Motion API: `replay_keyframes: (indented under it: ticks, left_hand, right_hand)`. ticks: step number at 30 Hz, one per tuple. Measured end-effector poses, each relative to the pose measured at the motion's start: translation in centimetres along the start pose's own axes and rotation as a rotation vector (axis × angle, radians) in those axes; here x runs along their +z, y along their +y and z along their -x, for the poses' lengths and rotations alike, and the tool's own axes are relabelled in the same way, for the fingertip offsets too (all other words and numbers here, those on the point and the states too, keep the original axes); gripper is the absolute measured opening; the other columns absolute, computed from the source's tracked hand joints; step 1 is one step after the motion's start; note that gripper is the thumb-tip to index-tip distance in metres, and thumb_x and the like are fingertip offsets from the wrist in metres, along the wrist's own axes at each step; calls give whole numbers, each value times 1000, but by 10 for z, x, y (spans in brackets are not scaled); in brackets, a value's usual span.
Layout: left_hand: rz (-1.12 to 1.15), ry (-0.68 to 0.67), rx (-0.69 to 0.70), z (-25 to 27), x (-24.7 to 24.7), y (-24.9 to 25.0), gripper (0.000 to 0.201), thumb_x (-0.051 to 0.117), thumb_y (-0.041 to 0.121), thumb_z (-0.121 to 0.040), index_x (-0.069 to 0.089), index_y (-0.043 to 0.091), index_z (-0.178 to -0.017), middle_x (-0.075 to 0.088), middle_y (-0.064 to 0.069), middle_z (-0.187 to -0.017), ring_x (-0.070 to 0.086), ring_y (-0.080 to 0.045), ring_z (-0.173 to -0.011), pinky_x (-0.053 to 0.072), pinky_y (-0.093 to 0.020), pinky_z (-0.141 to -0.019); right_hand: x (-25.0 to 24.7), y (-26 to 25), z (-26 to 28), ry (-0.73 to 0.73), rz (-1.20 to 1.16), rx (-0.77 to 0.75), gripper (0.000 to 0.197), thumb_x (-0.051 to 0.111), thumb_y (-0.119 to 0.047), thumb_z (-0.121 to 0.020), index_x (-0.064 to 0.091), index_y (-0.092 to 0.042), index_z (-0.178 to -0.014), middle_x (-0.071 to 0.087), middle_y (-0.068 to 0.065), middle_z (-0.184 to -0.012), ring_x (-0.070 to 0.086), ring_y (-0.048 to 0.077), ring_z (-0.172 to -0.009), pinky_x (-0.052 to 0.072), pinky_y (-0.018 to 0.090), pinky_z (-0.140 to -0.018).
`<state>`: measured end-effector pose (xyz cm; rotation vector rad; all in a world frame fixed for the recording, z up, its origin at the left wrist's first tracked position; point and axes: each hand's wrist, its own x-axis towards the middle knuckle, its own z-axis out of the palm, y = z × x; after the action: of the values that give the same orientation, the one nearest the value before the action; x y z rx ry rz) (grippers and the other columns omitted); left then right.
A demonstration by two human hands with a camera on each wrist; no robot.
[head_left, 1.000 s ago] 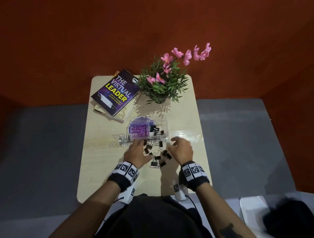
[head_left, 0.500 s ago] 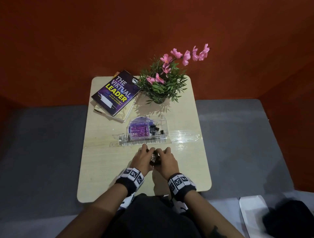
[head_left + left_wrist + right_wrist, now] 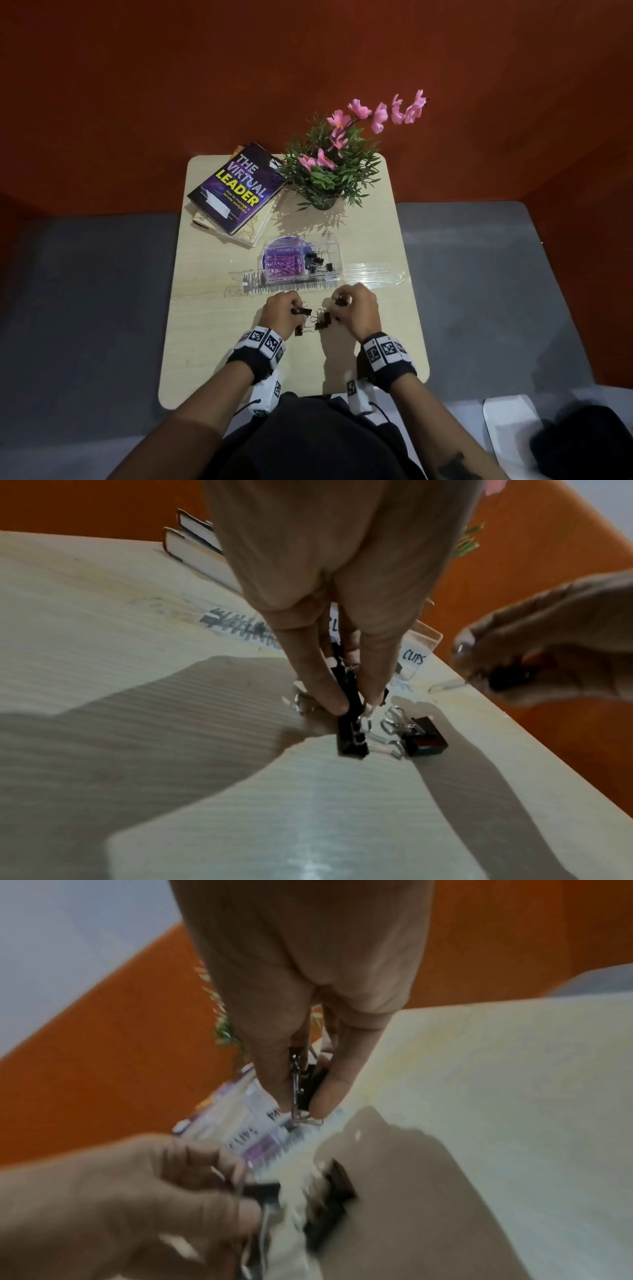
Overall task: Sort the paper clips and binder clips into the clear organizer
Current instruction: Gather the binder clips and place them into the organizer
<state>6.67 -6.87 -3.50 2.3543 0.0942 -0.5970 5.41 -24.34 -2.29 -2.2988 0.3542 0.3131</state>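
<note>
The clear organizer [image 3: 334,251] stands mid-table, with purple paper clips [image 3: 283,265] in its left compartment and a few black binder clips [image 3: 313,262] in its right one. Just in front of it, my left hand [image 3: 286,310] pinches black binder clips [image 3: 349,696] between thumb and fingers. My right hand [image 3: 356,306] pinches another black binder clip [image 3: 310,1088], lifted off the table. Loose binder clips [image 3: 322,322] lie on the table between both hands, one more [image 3: 298,331] near my left wrist.
A stack of books [image 3: 236,192] lies at the back left and a potted plant with pink flowers [image 3: 334,171] at the back centre. Clear plastic wrap [image 3: 373,275] lies beside the organizer. The wooden table [image 3: 212,325] is small, its edges close on both sides.
Both hands swept the scattered binder clips together, met at the middle, then drew slightly apart, each now holding clips. Fewer loose clips lie on the table.
</note>
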Motion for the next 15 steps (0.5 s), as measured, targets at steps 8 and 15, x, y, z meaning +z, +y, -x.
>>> replay_keyframes:
  ticks: [8, 15]
  left_hand:
    - [32, -27, 113, 6, -14, 17, 14, 73, 2, -72, 62, 9, -74, 66, -6, -75, 60, -21, -67, 46, -23, -54]
    - [17, 43, 267, -18, -41, 60, 15, 75, 10, -76, 64, 16, -83, 67, -1, -93, 60, -17, -83, 50, -32, -75]
  right_hand:
    - [-27, -58, -50, 117, -3, -160, 20, 80, -21, -75, 72, -17, -94, 60, 3, -96, 55, 16, -79, 42, 24, -70]
    - [-36, -45, -41, 160, 55, -138, 24, 74, -21, -81, 71, -17, -105, 70, 7, -107, 66, 20, -75, 54, 33, -74]
